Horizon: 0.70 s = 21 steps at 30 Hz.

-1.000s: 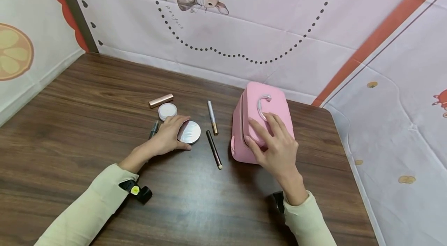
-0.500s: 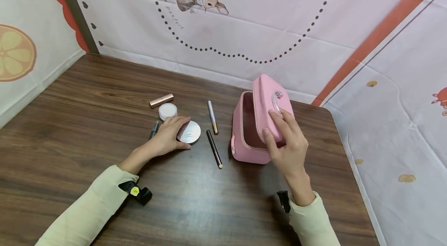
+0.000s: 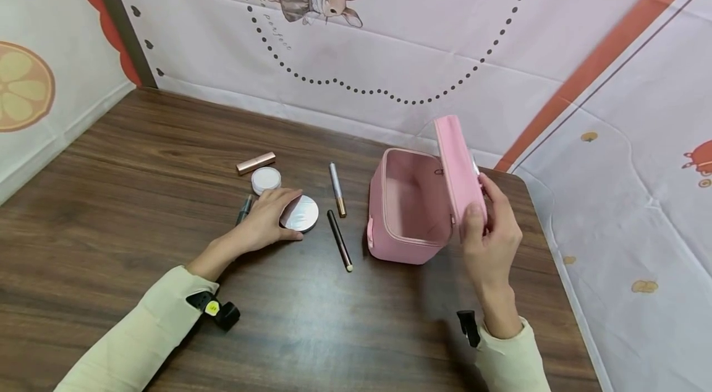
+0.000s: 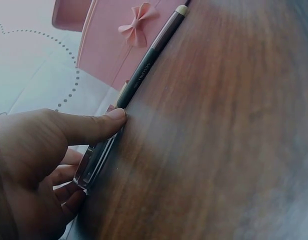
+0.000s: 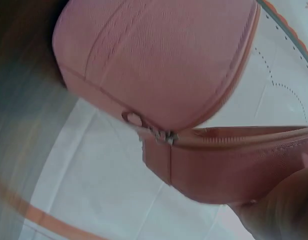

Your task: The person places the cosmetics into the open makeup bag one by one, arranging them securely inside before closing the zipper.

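A pink cosmetic case stands on the table with its lid raised nearly upright on the right side. My right hand grips that lid by its near right edge, thumb on the front rim. In the right wrist view, the zip end and hinge corner of the lid show beside the hand. My left hand holds a round silver compact between thumb and fingers, low at the table. Past its thumb, the left wrist view shows a dark makeup brush and a bow on the case.
Left of the case lie the brush and a silver-and-gold tube. A white round jar and a rose-gold lipstick tube are behind my left hand. A dark tube is partly hidden by it. Fabric-covered walls border the table.
My right hand has lifted the case's lid from closed and swung it up to the right, exposing the inside. My left hand has stayed at the compact.
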{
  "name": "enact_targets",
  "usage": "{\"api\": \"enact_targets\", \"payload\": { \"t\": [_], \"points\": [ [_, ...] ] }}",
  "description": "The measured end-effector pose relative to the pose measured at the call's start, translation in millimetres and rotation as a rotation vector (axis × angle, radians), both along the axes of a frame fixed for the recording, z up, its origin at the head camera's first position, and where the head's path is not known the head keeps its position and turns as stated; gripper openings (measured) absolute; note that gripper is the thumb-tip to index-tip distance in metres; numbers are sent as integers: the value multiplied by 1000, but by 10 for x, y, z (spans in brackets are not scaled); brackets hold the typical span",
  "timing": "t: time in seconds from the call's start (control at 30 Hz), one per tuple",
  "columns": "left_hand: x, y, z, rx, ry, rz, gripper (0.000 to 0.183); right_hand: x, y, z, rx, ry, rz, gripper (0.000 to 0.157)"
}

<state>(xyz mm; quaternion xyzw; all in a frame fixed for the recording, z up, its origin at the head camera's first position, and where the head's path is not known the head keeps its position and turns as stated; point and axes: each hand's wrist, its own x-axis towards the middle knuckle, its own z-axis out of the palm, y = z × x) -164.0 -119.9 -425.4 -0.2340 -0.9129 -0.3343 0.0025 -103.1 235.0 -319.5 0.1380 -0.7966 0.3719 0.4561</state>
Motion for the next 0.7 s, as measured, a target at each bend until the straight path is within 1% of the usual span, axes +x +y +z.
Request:
{"api": "enact_targets", "payload": {
  "t": [0.17, 0.27, 0.33, 0.4, 0.5, 0.6, 0.7],
  "points": [
    [-2, 5, -5, 18, 2, 12, 87, 41, 127, 29, -12, -70, -89, 41],
    [-4, 2, -13, 33, 6, 21, 87, 60, 190, 42, -20, -104, -133, 41],
    [-5, 0, -16, 44, 8, 27, 87, 61, 233, 41, -14, -110, -155, 41],
    [-5, -1, -20, 51, 8, 31, 87, 51, 275, 38, 11, -85, -173, 43],
    [-3, 5, -35, 49, 9, 34, 86, 26, 321, 37, 60, -2, -177, 46],
    [0, 15, -48, 43, 14, 34, 86, 6, 319, 62, 79, 89, -151, 49],
    [4, 23, -45, 42, 18, 28, 88, 13, 265, 109, 69, 150, -124, 55]
  ]
}}
